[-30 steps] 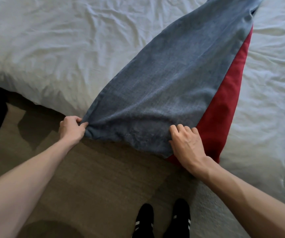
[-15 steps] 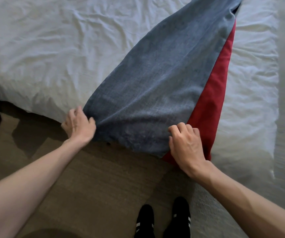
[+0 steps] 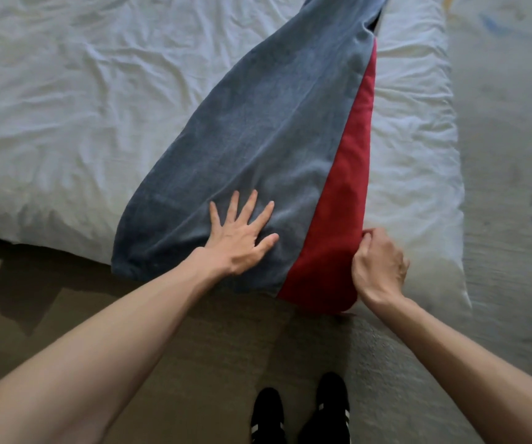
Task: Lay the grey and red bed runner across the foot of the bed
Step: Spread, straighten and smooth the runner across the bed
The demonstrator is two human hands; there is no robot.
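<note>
The grey and red bed runner (image 3: pixel 258 129) lies on the white bed (image 3: pixel 82 107), stretching from the near edge up to the top of the view. Its grey face covers most of it, and a red strip (image 3: pixel 338 219) runs down the right side. The near end hangs slightly over the bed's edge. My left hand (image 3: pixel 242 238) rests flat on the grey cloth with fingers spread. My right hand (image 3: pixel 380 267) pinches the red strip's right edge near the bed's edge.
The white duvet is creased, and its corner (image 3: pixel 434 251) hangs at the right. Brown carpet (image 3: pixel 130 315) covers the floor below the bed. My black shoes with white stripes (image 3: pixel 300 415) stand at the bottom. A pale patterned rug (image 3: pixel 514 155) lies right of the bed.
My left hand let go of the runner's left corner and moved right to lie flat on the grey cloth. My right hand moved right to the red edge and pinched it.
</note>
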